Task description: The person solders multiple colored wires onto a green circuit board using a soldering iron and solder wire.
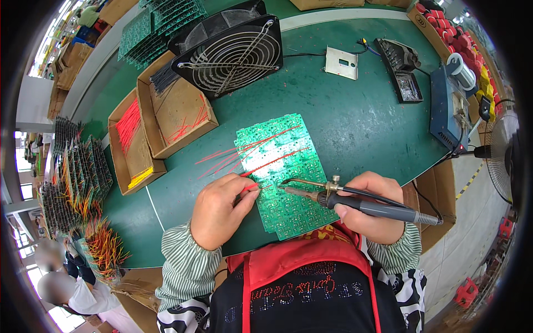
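A green circuit board panel (294,208) lies on the table in front of me, with several red wires (277,161) across its upper part. My left hand (220,208) is closed at the panel's left edge, pinching a red wire whose end points over the board. In my right hand (373,205) is a soldering iron (369,208) with a grey handle, gripped from the right. A thin curved metal tube with a brass fitting (335,180) runs along the iron. The iron's tip is over the panel, close to the held wire; whether they touch I cannot tell.
Cardboard trays (191,130) of red, black and yellow wires stand at left, beside a black fan (233,55). Stacked wired boards (83,172) line the far left. At right are a blue soldering station (448,108), a solder spool (462,72) and a black tray (404,83).
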Demonstrator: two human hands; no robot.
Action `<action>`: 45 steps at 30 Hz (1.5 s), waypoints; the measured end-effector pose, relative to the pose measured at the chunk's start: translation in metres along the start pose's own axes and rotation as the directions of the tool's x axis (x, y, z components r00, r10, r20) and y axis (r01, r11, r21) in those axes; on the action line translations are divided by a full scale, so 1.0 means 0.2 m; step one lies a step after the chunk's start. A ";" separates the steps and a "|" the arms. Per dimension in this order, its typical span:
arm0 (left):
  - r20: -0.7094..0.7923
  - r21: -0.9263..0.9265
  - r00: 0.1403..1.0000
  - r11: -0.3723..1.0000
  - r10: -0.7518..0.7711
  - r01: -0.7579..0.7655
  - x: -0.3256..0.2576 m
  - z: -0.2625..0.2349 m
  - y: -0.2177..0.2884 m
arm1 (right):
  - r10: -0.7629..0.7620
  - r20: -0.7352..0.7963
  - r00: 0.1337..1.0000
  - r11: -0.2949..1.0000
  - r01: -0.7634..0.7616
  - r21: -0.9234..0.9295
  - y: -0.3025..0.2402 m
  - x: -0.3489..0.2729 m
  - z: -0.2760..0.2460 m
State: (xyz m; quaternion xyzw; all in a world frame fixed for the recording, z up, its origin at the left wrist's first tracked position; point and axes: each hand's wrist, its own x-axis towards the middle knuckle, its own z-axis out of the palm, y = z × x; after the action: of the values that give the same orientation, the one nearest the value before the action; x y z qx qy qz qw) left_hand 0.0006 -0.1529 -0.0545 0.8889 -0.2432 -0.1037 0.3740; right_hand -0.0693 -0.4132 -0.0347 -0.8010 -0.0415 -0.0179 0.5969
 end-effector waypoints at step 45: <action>-0.238 0.391 0.963 0.920 0.125 -0.023 -0.03 -0.18 0.12 | 0.022 -0.029 0.999 0.999 -0.023 -0.039 0.00 -0.01 -0.07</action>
State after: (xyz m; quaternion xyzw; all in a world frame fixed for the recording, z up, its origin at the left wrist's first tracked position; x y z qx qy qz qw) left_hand 0.0001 -0.1427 -0.0120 0.9409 -0.2417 0.0772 0.2243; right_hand -0.0705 -0.4275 -0.0301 -0.8128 -0.0236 -0.0236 0.5816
